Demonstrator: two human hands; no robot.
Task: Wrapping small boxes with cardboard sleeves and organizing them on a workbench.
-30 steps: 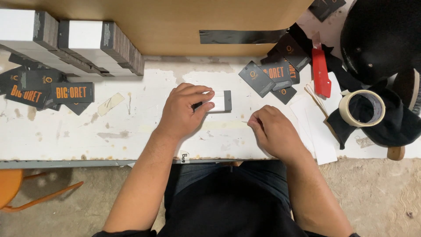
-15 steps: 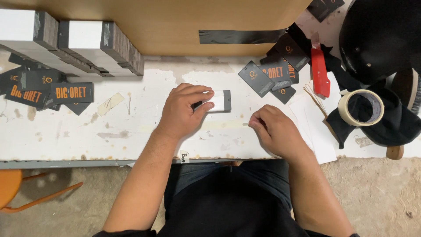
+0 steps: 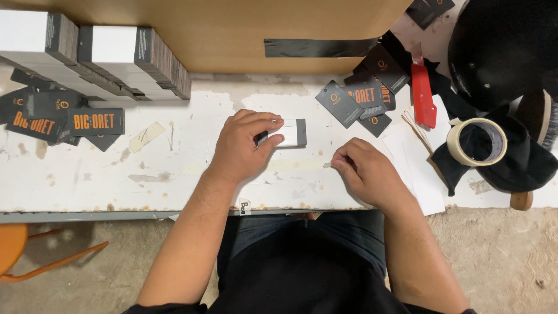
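- A small white rectangular block with dark edges (image 3: 289,133) lies flat on the white, stained tabletop (image 3: 174,168), near the middle of it, long side running left to right.
- The left hand (image 3: 244,145) rests over the block's left end; its grip is closed on the block, fingers across the far edge and top, thumb against the near edge.
- The right hand (image 3: 366,174) lies on the tabletop just to the right and nearer, apart from the block. Its grip is pinched shut on a tiny pale piece (image 3: 327,165) that sticks out to the left between thumb and fingertips; what the piece is cannot be told.
- Far right of the block, a loose fan of dark cards with orange print (image 3: 357,99) lies overlapped on the tabletop.
- Right of those cards lies a red utility knife (image 3: 422,96), and further right a roll of pale masking tape (image 3: 475,141) sits on black cloth (image 3: 523,163).
- At the left edge, another scatter of dark printed cards (image 3: 64,119) is spread flat.
- Beyond them, at the far left, stand two tall stacks of cards with white tops (image 3: 110,55).
- A brown cardboard sheet (image 3: 232,35) runs along the far side.
- An orange stool (image 3: 23,256) shows on the floor at near left.
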